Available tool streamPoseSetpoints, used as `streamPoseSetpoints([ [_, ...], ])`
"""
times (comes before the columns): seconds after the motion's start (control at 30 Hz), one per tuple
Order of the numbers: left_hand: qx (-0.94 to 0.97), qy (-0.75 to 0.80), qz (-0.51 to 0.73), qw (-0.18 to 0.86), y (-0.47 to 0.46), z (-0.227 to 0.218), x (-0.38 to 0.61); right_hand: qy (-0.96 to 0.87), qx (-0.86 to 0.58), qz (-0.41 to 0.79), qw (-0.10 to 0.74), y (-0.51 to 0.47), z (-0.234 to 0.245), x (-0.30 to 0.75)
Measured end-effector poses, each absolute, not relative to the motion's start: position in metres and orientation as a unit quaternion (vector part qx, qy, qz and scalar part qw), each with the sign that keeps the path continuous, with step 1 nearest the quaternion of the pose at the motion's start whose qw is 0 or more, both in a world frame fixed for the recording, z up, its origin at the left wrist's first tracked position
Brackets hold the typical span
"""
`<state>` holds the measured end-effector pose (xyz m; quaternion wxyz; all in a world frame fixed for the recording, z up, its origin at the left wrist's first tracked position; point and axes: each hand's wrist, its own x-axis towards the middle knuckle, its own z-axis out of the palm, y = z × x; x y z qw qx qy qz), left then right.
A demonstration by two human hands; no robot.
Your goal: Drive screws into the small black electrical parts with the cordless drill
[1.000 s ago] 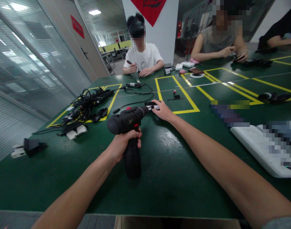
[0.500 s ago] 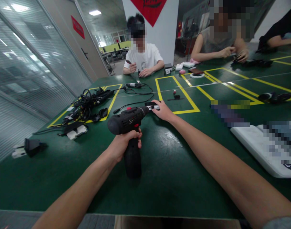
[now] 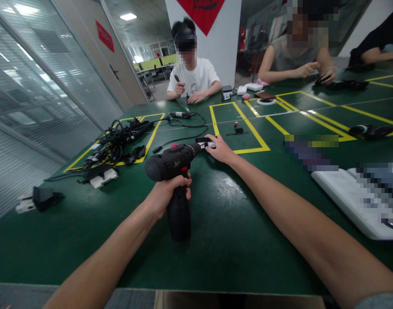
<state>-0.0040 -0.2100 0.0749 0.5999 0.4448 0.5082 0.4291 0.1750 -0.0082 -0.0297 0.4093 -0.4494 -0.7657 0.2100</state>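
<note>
A black cordless drill [image 3: 172,163] with red buttons is gripped by my left hand [image 3: 170,189], fingers wrapped round its handle. Its chuck points right and away from me, the bit end meeting a small black-and-white piece [image 3: 201,142]. My right hand [image 3: 219,149] is closed on that piece at its right side, against the green table [image 3: 228,240]. What the piece is I cannot make out, since fingers and chuck cover part of it.
Tangled black cables and adapters [image 3: 125,137] lie at the left, with a black adapter [image 3: 46,198] nearer me. A white device [image 3: 344,197] stands at the right. Beyond a small black part [image 3: 239,131] in a yellow taped frame, people [image 3: 196,77] sit working.
Both my hands and the drill stay practically still. Across the table, the person in white has raised the dark-handled tool more upright.
</note>
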Motion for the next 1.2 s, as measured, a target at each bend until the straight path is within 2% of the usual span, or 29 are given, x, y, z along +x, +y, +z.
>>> streamPoseSetpoints([
  [1.2, 0.443, 0.511, 0.427, 0.6, -0.2104, 0.0748, -0.0037, -0.767, -0.449, 0.205, 0.409, -0.0066, -0.0317, 0.1741],
])
